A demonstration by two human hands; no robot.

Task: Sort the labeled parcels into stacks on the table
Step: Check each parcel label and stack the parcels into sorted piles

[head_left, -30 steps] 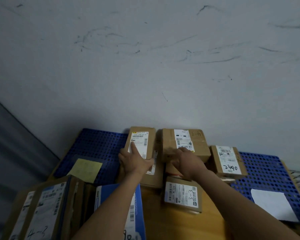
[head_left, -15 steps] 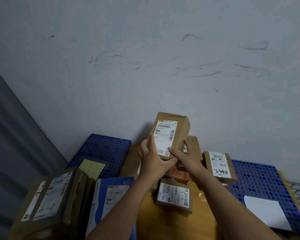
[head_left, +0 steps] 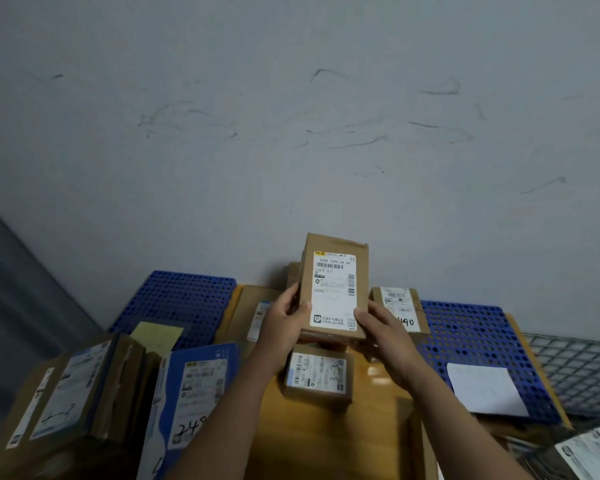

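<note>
above the table, parcel raised higher, both hands gripping

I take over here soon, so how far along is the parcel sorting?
Early, I think. Done: the small parcel and the right parcel are set down on the table. In hand: the left hand and right hand hold a brown parcel up, label toward the camera. Left: the blue parcel and the boxes at the near left look unsorted.
</note>
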